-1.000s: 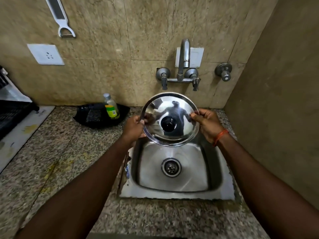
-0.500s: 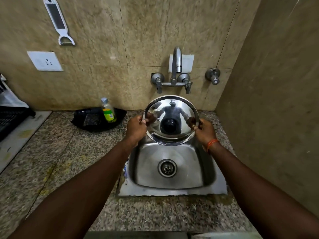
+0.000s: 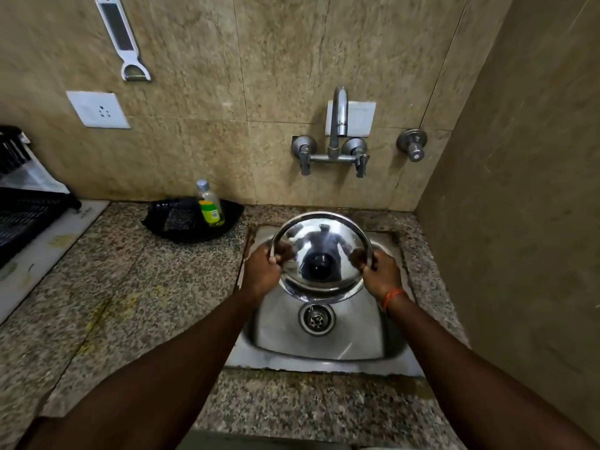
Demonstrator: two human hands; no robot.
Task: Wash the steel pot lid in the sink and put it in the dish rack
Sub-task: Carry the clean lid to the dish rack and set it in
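Left hand (image 3: 261,271) and right hand (image 3: 381,274) grip opposite edges of the steel pot lid (image 3: 319,237), held tilted over the sink (image 3: 324,362). The tap (image 3: 337,125) behind the sink shows no stream. Washing seems not yet begun, and the next move likely means freeing one hand to open it.

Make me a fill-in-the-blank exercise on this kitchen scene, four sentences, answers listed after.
The left hand and right hand grip the steel pot lid above the ____.
The bottle stands on the counter on the ____ side of the lid.
The white peeler hangs on the ____.
The orange band sits on the ____ wrist.
Missing words: sink, left, wall, right.
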